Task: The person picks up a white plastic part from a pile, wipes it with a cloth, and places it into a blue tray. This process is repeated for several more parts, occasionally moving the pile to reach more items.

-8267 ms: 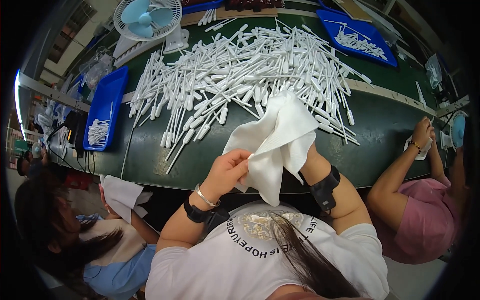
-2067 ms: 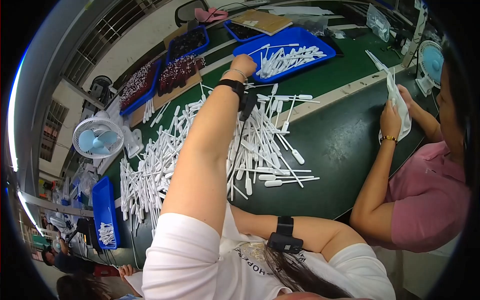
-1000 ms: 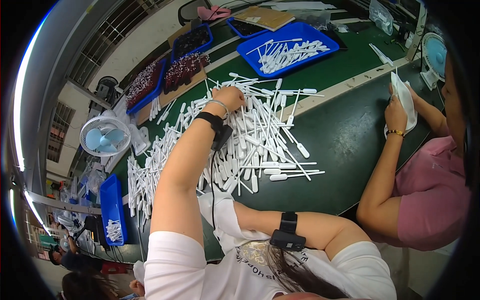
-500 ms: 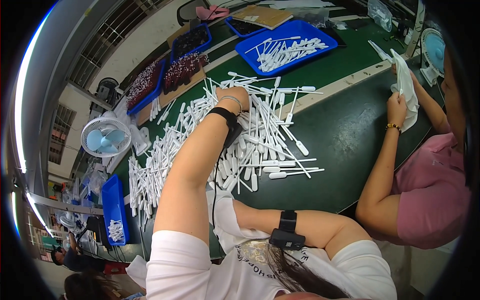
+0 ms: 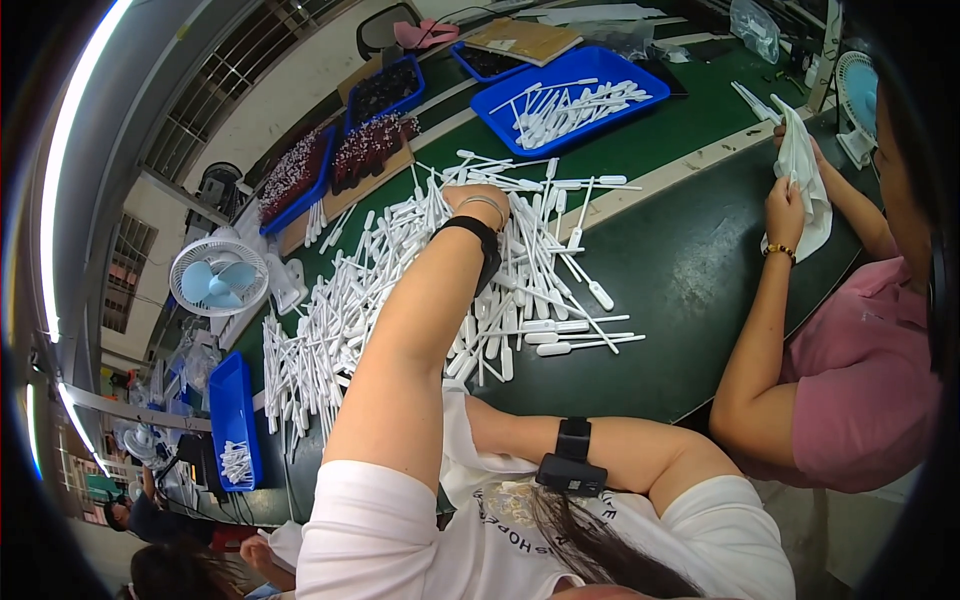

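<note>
A wide heap of white plastic droppers point(image 5: 340, 300), with long stems and bulb ends, lies on the green table. My left arm stretches across it, and my left hand point(image 5: 477, 198) reaches down among the droppers at the heap's far side. Its fingers are out of sight, so a grip on any dropper cannot be made out. My right forearm crosses in front of my body towards the left. A white cloth-like piece point(image 5: 460, 440) lies around its wrist end, and this piece and my left arm hide my right hand.
A blue tray point(image 5: 655, 90) of droppers stands behind the heap, and a smaller blue tray point(image 5: 228, 385) is at left. Trays of dark red, white-tipped pieces point(image 5: 370, 150) stand back left. At right, a co-worker point(image 5: 860, 370) holds a white cloth-like piece point(image 5: 800, 190). A fan point(image 5: 220, 275) stands left.
My left hand and forearm have shifted a little to the right over the heap. My right arm has hardly moved. The co-worker's white piece sits slightly further left in view.
</note>
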{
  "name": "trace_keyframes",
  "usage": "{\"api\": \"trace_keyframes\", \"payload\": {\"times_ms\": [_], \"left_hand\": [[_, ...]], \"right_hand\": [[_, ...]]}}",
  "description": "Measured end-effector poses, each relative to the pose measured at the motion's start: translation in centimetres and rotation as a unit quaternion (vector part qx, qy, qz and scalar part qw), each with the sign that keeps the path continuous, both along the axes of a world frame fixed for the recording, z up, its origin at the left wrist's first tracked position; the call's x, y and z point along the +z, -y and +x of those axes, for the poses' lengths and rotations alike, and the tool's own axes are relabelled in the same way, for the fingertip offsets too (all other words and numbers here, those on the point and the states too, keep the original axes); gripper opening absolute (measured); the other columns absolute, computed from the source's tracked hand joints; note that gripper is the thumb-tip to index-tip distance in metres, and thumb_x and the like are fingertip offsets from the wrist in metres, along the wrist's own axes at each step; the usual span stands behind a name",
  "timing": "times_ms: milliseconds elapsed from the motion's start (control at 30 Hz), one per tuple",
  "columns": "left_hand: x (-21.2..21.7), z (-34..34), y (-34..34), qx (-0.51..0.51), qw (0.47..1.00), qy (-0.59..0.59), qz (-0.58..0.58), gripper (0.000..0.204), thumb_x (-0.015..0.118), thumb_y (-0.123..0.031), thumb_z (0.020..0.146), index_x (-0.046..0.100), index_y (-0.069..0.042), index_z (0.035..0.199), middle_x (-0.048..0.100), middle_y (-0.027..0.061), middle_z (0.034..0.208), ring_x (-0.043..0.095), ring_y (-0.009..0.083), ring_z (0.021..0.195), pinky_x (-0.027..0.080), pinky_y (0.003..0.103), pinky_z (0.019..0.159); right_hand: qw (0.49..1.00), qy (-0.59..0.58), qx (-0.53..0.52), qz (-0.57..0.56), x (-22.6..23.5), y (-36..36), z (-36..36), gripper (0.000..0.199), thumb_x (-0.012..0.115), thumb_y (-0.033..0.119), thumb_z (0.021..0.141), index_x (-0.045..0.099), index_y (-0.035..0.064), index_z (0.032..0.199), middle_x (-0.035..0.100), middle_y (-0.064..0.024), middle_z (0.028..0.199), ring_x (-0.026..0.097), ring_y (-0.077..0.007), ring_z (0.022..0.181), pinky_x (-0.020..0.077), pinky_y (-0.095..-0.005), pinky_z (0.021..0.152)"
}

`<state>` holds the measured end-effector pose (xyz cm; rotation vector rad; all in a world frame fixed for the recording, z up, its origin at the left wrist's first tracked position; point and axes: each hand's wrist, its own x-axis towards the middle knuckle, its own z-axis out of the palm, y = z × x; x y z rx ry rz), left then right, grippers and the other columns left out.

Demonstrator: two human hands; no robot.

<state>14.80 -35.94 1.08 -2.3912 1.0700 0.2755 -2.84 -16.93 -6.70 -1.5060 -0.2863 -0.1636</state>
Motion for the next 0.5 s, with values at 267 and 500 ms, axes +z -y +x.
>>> {"api": "trace_keyframes", "payload": {"times_ms": [267, 500], "left_hand": [[0.6, 3.7, -0.9, 0.087, 0.980, -0.117, -0.133, 0.024, 0.057, -0.021, 0.069, 0.065, -0.006, 0.085, 0.063, 0.0101, 0.087, 0.060, 0.0214, 0.080, 0.043, 0.031, 0.067], [3.3, 6.6, -6.0, 0.003, 0.856, -0.195, -0.479, 0.025, 0.063, -0.026, 0.065, 0.064, -0.001, 0.072, 0.061, 0.0092, 0.066, 0.055, 0.0193, 0.056, 0.043, 0.029, 0.053]], "right_hand": [[0.997, 0.062, -0.037, -0.038, -0.4, -0.4, 0.2, 0.018, 0.047, 0.001, 0.076, 0.056, 0.0002, 0.091, 0.060, -0.0099, 0.086, 0.054, -0.0176, 0.078, 0.0426, -0.0265, 0.069], [0.981, -0.148, 0.033, 0.120, 3.3, 0.0, -0.3, 0.020, 0.045, -0.002, 0.077, 0.053, 0.0036, 0.093, 0.055, -0.0041, 0.080, 0.051, -0.0139, 0.068, 0.0424, -0.0231, 0.061]]}}
